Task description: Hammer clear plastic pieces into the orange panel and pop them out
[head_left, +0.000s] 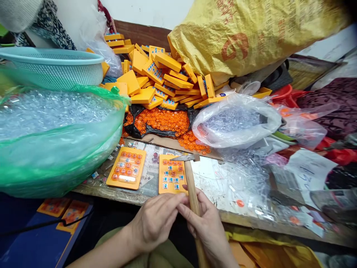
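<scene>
My right hand (208,219) is closed around the wooden handle of a hammer (191,182), whose pointed metal head lies over the top of an orange panel. My left hand (154,219) has its fingers pinched together against my right thumb; whatever lies between the fingertips is too small to make out. Just beyond both hands sits that orange panel (162,188), with orange round caps along its top and bare blue-and-clear pieces in its lower rows. To its left lies a second orange panel (111,180), mostly fitted with orange caps under clear covers.
A green-edged bag (83,149) of clear pieces fills the left. Behind are orange caps (164,121) in black plastic, a pile of orange panels (173,82) and a white bag (206,139) of clear parts. A yellow sack (206,41) leans at the back. Loose clear pieces (242,182) lie right.
</scene>
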A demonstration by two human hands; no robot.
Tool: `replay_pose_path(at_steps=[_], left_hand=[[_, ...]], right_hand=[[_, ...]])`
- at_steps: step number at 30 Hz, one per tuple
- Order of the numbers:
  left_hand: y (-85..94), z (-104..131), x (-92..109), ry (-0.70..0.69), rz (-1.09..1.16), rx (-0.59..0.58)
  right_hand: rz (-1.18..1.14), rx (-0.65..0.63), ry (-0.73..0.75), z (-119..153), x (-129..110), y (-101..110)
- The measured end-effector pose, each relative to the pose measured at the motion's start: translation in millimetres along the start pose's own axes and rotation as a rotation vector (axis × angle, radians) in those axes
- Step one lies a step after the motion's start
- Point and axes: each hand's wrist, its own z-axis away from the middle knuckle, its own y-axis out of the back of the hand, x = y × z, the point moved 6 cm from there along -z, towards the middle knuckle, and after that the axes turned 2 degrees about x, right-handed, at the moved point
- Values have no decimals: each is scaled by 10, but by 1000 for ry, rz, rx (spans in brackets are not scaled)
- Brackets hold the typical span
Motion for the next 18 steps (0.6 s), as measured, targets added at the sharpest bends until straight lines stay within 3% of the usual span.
replay_pose_path(at_steps=[4,8,11,18], left_hand=[[89,-92,-442,330,3,146],[19,-180,-770,586,101,42],[-25,-184,-828,649,136,-35],[-54,-164,-814,602,151,-115]], right_hand=[[347,106,313,34,-100,248],[715,69,572,161,-163,341],[875,-48,668,241,-104,277],[959,-83,742,270,-83,185]])
